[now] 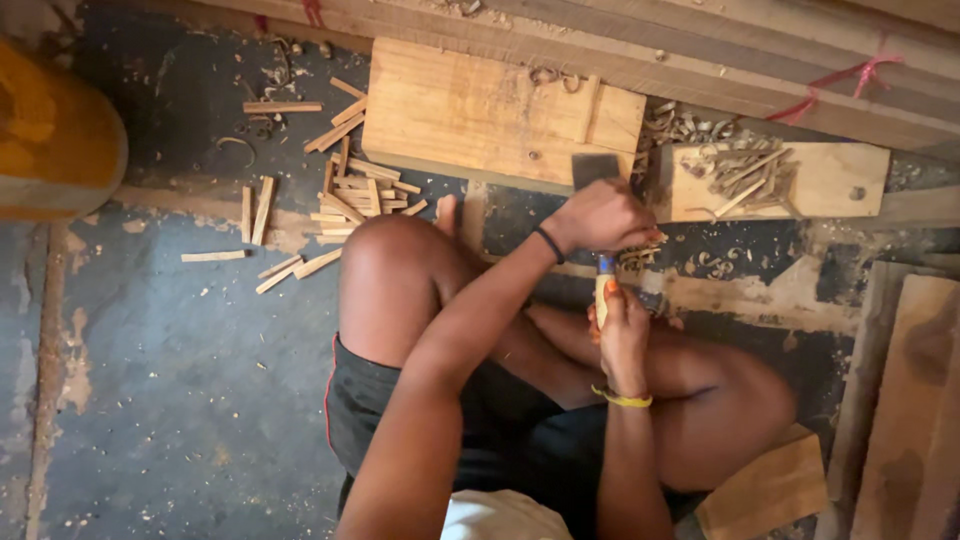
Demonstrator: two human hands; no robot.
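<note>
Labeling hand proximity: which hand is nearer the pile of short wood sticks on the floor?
Left. The left hand lies right of the stick pile; the right hand is farther, lower right, gripping a yellow handle.

This is a woodworking shop — a rough, floor-level one. The worn concrete floor (170, 380) is dusted with sawdust and strewn with short split wooden sticks (345, 195) and curled shavings (690, 125). Long planks (700, 60) lie stacked along the top edge, some bound with red string (850, 75), and more boards (915, 400) lean in at the right. A thick wooden block (490, 115) rests on the floor, and beside it sits a smaller block (830, 180) heaped with sticks and shavings — offcuts everywhere.
</note>
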